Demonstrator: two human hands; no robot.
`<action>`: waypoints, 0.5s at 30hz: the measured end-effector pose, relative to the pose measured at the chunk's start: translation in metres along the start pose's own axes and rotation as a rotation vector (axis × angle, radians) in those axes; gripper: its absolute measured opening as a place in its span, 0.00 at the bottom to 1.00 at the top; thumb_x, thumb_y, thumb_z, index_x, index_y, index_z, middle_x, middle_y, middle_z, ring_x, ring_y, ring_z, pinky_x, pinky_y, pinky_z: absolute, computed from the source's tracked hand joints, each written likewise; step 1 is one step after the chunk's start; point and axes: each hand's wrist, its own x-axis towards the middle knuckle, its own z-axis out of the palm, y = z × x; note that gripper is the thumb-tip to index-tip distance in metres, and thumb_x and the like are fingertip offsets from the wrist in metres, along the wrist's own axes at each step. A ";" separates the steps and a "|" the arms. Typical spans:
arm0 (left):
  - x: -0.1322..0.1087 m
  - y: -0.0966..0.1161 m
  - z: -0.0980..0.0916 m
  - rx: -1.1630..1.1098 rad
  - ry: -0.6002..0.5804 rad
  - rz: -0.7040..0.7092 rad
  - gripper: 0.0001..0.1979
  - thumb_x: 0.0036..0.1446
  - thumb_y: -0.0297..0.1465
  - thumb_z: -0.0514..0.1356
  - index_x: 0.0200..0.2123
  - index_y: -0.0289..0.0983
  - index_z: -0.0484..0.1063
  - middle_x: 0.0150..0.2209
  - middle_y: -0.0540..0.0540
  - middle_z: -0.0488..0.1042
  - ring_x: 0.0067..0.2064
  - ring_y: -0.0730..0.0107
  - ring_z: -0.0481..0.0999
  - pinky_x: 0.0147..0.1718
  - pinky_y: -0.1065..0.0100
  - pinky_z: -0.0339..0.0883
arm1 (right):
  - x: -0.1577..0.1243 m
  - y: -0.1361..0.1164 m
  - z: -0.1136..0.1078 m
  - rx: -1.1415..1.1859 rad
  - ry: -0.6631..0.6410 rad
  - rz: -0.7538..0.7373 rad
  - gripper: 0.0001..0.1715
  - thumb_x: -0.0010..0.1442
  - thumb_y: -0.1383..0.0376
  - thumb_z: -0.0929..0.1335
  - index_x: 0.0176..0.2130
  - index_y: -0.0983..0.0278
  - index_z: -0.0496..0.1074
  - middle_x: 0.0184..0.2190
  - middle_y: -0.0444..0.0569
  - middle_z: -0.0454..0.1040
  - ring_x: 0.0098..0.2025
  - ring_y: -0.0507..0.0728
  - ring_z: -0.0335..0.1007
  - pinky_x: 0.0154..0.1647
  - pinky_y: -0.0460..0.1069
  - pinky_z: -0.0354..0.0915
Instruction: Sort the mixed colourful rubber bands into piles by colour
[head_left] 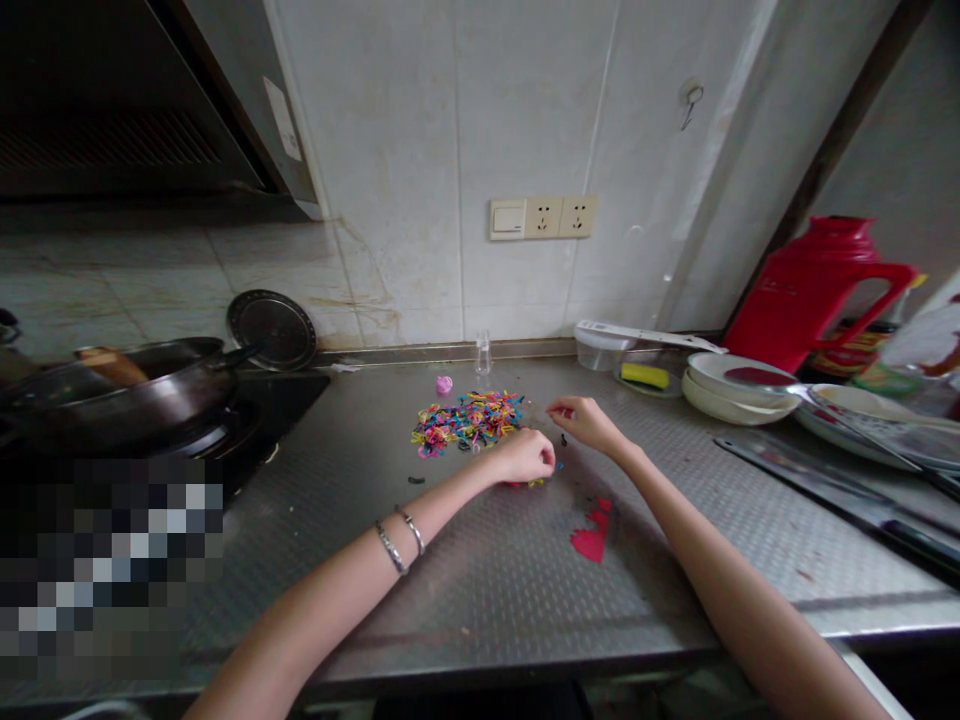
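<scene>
At far left, beneath a dark range hood (127, 110), a metal wok (176, 398) on a black hob (281, 415). Just behind, a round dark disc (272, 330) leaning against the tiled wall (401, 150). Then, on the grey metal worktop (352, 445), a lone black band (416, 480) and, centrally, a spread-out heap of small multicoloured bands (472, 420) (pink, yellow, blue and black all jumbled together). Behind the heap, a pink lump (444, 385) and, near the wall, a clear bottle (484, 357) standing upright.

At the heap's near right edge, the left hand (529, 456), with two silver bracelets (401, 540) on the forearm. Fingers curled in close to the thumb; any hold impossible to make out.

Just beside, right of the heap, the right hand (589, 422), pointing left. Thumb and fingers drawn nearly together; contents, if any, too small to tell. Nearer the front edge, a ragged red scrap (591, 540), flat on the worktop.

Farther right, a clear tub (600, 352), a yellow sponge (645, 376), stacked white bowls (727, 402), a red thermos flask (814, 300) and a long knife (825, 490).
</scene>
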 end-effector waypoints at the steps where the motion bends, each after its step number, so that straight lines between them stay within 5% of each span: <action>1: 0.004 0.003 0.005 0.020 0.000 0.000 0.08 0.43 0.27 0.56 0.27 0.34 0.75 0.24 0.45 0.74 0.25 0.73 0.69 0.24 0.73 0.56 | 0.000 0.002 -0.001 -0.001 -0.004 0.008 0.14 0.51 0.65 0.62 0.33 0.65 0.74 0.29 0.49 0.75 0.30 0.53 0.68 0.33 0.45 0.61; 8: 0.013 0.007 0.015 0.003 0.007 0.016 0.08 0.43 0.28 0.57 0.28 0.35 0.75 0.25 0.46 0.74 0.25 0.74 0.68 0.23 0.73 0.55 | 0.000 0.017 -0.007 -0.030 -0.141 0.107 0.20 0.47 0.63 0.65 0.42 0.65 0.71 0.27 0.47 0.74 0.27 0.52 0.67 0.28 0.44 0.59; 15: -0.005 -0.022 -0.017 -0.251 0.062 -0.009 0.10 0.46 0.32 0.57 0.30 0.31 0.73 0.19 0.49 0.69 0.20 0.77 0.63 0.20 0.75 0.53 | -0.001 0.018 -0.004 -0.013 -0.337 0.143 0.26 0.45 0.61 0.67 0.46 0.66 0.67 0.27 0.46 0.74 0.26 0.52 0.67 0.25 0.43 0.59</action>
